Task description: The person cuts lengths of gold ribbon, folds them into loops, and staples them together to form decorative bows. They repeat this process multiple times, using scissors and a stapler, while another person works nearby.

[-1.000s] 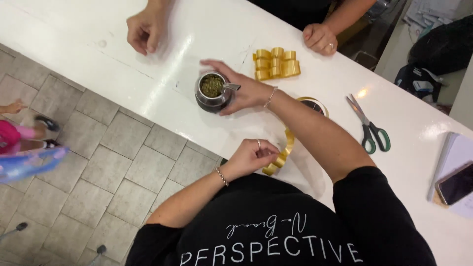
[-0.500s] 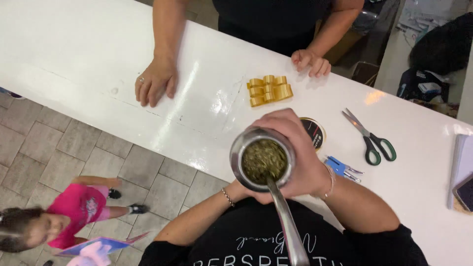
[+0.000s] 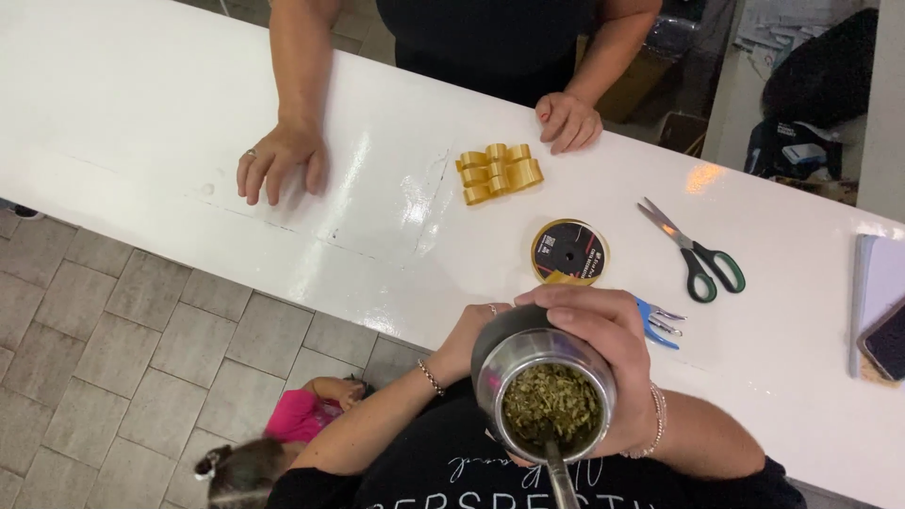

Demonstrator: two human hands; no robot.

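Seemingly both hands (image 3: 603,349) cradle herb-filled steel cup (image 3: 545,396).

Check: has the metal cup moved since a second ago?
Yes. The cup left the counter beside the gold bow; the right hand now holds it up near the camera.

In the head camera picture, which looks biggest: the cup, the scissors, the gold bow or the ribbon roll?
1. Cup, though it's nearest the camera
2. Scissors
3. Gold bow and ribbon roll look about alike

one cup (image 3: 544,388), one scissors (image 3: 696,251) — four hands
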